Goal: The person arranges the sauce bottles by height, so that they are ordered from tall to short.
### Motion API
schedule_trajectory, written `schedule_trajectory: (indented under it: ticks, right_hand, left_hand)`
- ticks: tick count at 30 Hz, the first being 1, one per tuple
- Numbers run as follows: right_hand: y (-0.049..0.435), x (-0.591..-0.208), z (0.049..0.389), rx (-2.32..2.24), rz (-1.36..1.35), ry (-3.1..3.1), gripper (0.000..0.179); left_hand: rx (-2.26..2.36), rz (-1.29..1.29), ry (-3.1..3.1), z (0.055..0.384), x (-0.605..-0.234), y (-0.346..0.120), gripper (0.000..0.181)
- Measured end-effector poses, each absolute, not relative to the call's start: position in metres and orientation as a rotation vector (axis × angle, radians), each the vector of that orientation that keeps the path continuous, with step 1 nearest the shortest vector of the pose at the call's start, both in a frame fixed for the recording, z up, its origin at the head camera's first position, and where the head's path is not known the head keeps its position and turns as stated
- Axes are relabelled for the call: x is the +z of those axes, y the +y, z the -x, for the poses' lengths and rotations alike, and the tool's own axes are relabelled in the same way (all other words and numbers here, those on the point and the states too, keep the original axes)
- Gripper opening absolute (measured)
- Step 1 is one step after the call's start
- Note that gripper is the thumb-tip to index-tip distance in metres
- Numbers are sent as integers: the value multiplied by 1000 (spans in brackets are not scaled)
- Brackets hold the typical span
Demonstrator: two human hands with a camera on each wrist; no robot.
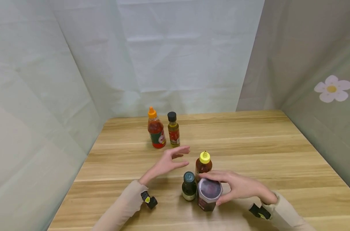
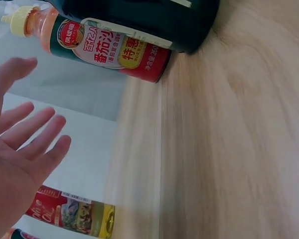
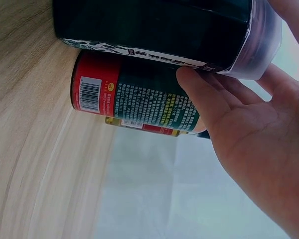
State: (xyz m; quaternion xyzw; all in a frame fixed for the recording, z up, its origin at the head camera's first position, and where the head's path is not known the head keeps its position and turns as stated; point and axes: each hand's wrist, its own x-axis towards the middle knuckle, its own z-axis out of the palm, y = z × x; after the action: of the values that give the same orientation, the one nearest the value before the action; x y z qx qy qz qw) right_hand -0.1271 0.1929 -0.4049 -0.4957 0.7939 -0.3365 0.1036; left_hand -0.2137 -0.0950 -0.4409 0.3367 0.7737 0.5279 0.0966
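Note:
My right hand point(image 1: 238, 186) holds a dark, many-sided jar point(image 1: 207, 203) near its translucent lid, with the thumb on the near side and the fingers across the far side. In the right wrist view the fingers wrap the jar point(image 3: 154, 30) just below the lid. A small dark bottle point(image 1: 188, 188) with a blue-green cap stands immediately left of the jar. Behind them is a tomato sauce squeeze bottle point(image 1: 203, 165) with a yellow cap. My left hand point(image 1: 170, 162) hovers above the table with fingers extended, holding nothing, left of the sauce bottle.
Towards the back left stand a red chili sauce bottle point(image 1: 156, 131) with an orange cap and an olive oil bottle point(image 1: 174, 132) with a black cap. The wooden table point(image 1: 264, 144) has pale cloth point(image 1: 186, 57) hanging behind it and at both sides.

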Motion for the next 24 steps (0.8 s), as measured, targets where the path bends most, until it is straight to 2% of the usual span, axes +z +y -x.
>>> schedule_trajectory:
  ticks: [6,13,24]
  right_hand:
    - [193,-406,128,-987,1457,2344,79]
    - [194,-407,128,-989,1492,2338,80]
    - [194,-407,127,-976,1433,2355,79]
  left_hand:
    - [1597,-986,2076,219,-444,-90,70]
    - [1512,-1096,1892,225,-442,-79,82]
    - [1281,-1200,1854,234,-439,-57,72]
